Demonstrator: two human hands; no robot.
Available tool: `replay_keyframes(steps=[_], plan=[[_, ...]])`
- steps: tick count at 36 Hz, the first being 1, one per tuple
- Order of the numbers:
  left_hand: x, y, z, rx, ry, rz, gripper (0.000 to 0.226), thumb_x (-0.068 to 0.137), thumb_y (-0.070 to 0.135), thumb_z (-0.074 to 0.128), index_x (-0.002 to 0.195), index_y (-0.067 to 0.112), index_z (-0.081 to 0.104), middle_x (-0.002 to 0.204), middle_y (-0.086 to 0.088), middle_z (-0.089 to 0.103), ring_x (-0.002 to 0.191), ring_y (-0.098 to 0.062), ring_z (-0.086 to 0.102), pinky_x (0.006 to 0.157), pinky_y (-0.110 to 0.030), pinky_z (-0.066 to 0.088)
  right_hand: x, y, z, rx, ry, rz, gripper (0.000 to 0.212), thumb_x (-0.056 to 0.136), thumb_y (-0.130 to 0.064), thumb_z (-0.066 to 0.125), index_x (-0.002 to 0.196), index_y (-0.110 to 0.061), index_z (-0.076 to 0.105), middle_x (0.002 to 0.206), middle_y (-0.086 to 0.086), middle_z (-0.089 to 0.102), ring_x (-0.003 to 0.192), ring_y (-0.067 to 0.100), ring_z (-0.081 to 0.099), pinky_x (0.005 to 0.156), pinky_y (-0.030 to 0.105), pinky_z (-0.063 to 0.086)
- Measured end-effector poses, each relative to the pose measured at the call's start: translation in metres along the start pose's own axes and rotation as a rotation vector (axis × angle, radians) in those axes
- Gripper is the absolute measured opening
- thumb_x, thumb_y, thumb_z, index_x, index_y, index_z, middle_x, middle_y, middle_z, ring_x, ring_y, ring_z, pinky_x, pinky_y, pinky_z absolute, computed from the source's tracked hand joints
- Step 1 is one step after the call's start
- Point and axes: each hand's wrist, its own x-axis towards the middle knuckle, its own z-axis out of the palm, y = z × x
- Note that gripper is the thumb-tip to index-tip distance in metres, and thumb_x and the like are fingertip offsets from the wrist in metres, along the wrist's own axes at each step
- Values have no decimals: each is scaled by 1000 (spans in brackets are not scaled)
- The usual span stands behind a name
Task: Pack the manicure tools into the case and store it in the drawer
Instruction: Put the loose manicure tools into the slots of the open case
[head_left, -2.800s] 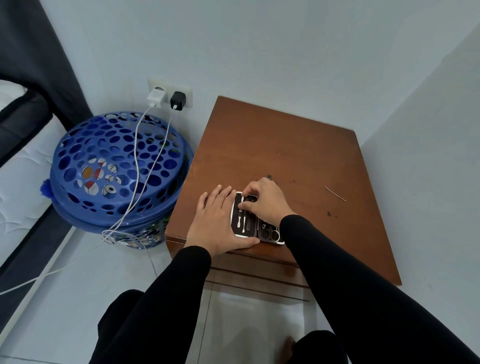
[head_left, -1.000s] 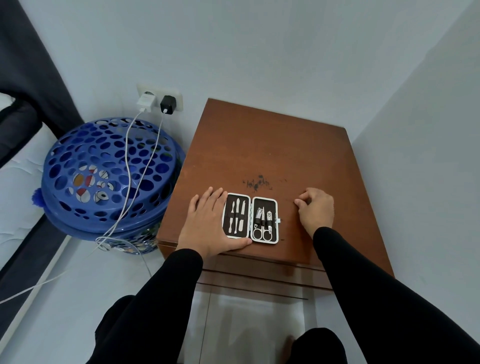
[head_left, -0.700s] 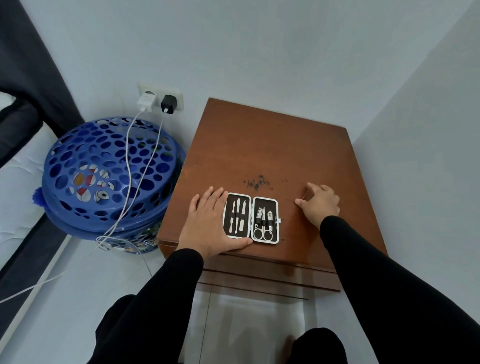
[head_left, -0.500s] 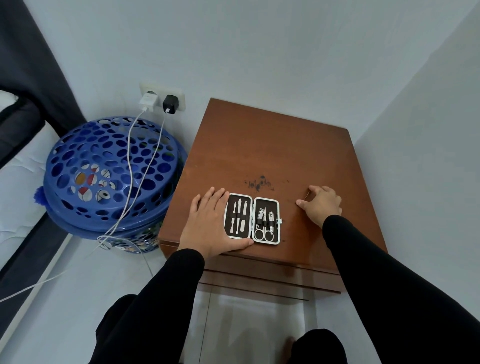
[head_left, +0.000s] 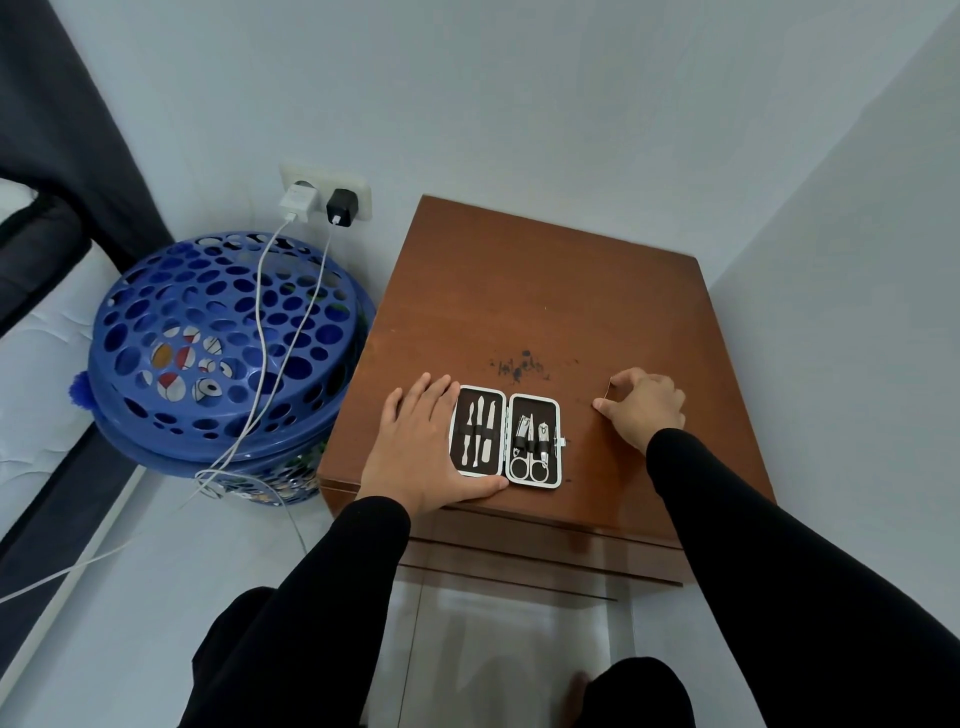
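The manicure case (head_left: 506, 436) lies open and flat near the front edge of the brown desk (head_left: 545, 291), a little below the middle of the frame. Its left half holds three slim metal tools (head_left: 480, 432) side by side under straps; its right half holds two clippers (head_left: 531, 432) above a pair of scissors (head_left: 529, 468) whose round handles point toward the desk's front edge.

The left hand (head_left: 415, 449) lies palm down on the desk against the case's left side, fingers spread flat and grasping nothing, with the thumb running along the case's lower left edge.

The right hand (head_left: 644, 408) rests on the desk to the right of the case, apart from it. Its thumb and forefinger are pinched around a thin pin-like tool (head_left: 609, 391) that is too fine to make out clearly; the other fingers curl loosely.

A patch of dark scuff marks (head_left: 519, 366) sits on the wood just above the case. Below the desk top, the drawer front (head_left: 540, 543) appears closed.

At the left of the frame stands a blue perforated basket (head_left: 218, 343) on the floor. Above it, a white charger (head_left: 297, 201) and a black charger (head_left: 340, 207) sit in a wall socket, their cables trailing down over the basket. Both arms wear black sleeves (head_left: 332, 587).
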Motion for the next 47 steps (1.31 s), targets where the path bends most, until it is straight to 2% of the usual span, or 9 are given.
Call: replay_keyframes(steps=[5,13,19,25,30,33,37,41,47], plan=[[0,0,-1,-5,-5,0,129,53,96,30,152,14,15,159,3,15,148,-16,1,120,-44,0,-1,-3,-4,-15,-29,-2,60,86,-36,67,140,-29,40,145,10,35,135,30,29,109,44,30],[0,0,0,5,-8,-2,129,53,96,32,152,14,14,160,3,15,148,-16,0,120,-45,1,3,-7,-8,-78,-72,11,46,85,-37,68,127,-30,53,141,11,36,132,31,30,108,43,32],[0,0,1,5,-7,-2,129,53,96,32,152,15,14,160,3,15,148,-16,0,120,-45,1,4,-13,-4,-39,1,54,28,83,-32,71,106,-17,69,128,10,50,126,29,40,104,44,41],[0,0,1,15,1,2,129,53,97,30,151,14,16,159,2,17,148,-16,1,120,-45,2,3,-17,6,-122,0,45,29,87,-18,52,110,-6,66,121,16,59,114,35,52,81,36,39],[0,0,1,5,4,6,129,53,97,29,151,14,16,159,2,17,148,-17,2,120,-44,0,-6,-26,9,-258,41,-1,32,92,-17,49,118,-1,58,129,14,47,124,33,38,99,40,41],[0,-1,1,-1,9,8,129,53,96,29,151,13,17,159,1,19,148,-17,3,120,-45,1,-7,-26,13,-298,53,-44,35,91,-20,53,121,-1,54,130,16,47,122,34,40,98,40,40],[0,-1,0,5,4,8,129,53,96,29,151,13,16,159,2,18,148,-17,3,120,-44,1,-8,-33,13,-45,58,-93,23,90,-7,49,113,-2,52,116,18,59,105,34,56,85,37,46],[0,-1,1,1,10,7,128,54,96,31,151,14,17,158,1,19,148,-18,4,120,-45,2,-11,-47,10,176,-30,-214,13,94,-9,52,99,-12,64,98,4,61,83,16,53,72,22,39],[1,0,0,-3,10,7,128,53,95,31,150,13,19,158,1,21,148,-18,5,119,-45,3,-15,-73,12,-15,-151,-505,17,94,-10,53,92,-15,69,86,-9,53,77,10,50,73,23,36]])
